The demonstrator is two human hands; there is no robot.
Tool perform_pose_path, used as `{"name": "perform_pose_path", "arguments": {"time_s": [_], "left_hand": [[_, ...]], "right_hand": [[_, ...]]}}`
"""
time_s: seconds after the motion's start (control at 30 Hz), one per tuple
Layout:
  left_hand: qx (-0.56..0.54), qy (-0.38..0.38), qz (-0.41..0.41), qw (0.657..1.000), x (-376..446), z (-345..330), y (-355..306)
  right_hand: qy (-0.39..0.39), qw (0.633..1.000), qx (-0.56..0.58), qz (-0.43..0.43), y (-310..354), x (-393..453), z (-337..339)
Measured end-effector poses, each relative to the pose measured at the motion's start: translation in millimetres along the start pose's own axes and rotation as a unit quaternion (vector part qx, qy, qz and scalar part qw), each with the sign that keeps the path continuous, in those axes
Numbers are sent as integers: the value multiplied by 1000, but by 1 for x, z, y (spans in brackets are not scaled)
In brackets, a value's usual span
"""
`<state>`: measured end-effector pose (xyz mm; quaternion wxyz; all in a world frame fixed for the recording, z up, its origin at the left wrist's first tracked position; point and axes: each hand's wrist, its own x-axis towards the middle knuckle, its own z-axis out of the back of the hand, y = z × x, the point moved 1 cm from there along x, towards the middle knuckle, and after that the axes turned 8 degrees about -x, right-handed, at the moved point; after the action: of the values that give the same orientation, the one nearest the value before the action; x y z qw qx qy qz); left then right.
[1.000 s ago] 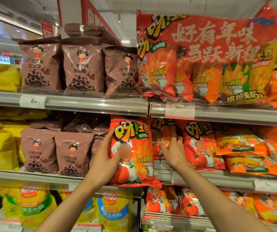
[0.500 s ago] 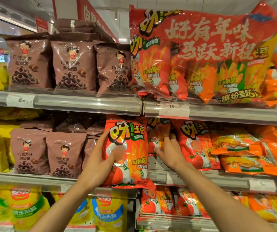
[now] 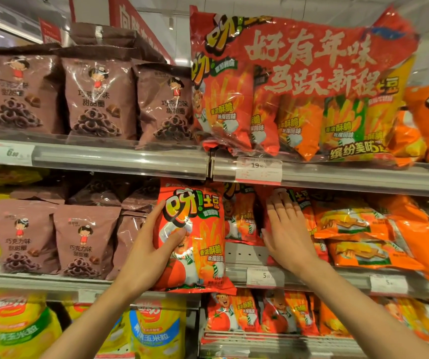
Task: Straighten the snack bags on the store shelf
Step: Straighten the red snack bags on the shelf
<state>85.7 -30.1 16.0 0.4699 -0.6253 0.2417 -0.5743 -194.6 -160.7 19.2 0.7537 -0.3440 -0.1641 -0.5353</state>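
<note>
Shelves full of snack bags fill the view. The left hand holds a red chip bag at the front of the middle shelf, thumb on the front and fingers curled round its left edge. The bag stands upright, with its bottom hanging over the shelf edge. The right hand is spread flat, with straight fingers pressing on another red bag farther back on the same shelf, just right of the held one. A third red bag stands between the two. Orange bags lie stacked to the right. Brown chocolate ring bags stand to the left. A big red multipack sits on the top shelf, above a price tag.
</note>
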Motion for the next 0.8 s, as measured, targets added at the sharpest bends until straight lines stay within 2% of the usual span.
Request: {"name": "perform_pose_path", "arguments": {"time_s": [0.2, 0.37, 0.43, 0.5, 0.57, 0.6, 0.67, 0.73, 0.8], "left_hand": [[-5, 6, -4, 1000, -1, -10, -3], [4, 8, -7, 1000, -1, -13, 2], [8, 9, -4, 1000, -2, -14, 3], [0, 11, -8, 1000, -2, -16, 5], [-8, 14, -14, 1000, -1, -24, 5], [-12, 18, -14, 1000, 0, -29, 6], [-24, 29, -9, 999, 5, -43, 7], [-41, 38, -6, 998, 14, -58, 6], [-43, 45, -9, 998, 26, -70, 5]], "right_hand": [[55, 998, -10, -43, 2, -6, -28], [111, 991, 38, -71, 2, 10, -29], [105, 988, 80, -73, 0, 10, -24], [59, 982, 164, -74, -2, 2, -13], [24, 952, 295, -84, -2, -11, 2], [31, 925, 367, -95, 1, -18, 10], [89, 868, 479, -101, 8, -29, 22], [142, 822, 544, -95, 16, -36, 28], [162, 785, 588, -108, 20, -33, 29]]}}
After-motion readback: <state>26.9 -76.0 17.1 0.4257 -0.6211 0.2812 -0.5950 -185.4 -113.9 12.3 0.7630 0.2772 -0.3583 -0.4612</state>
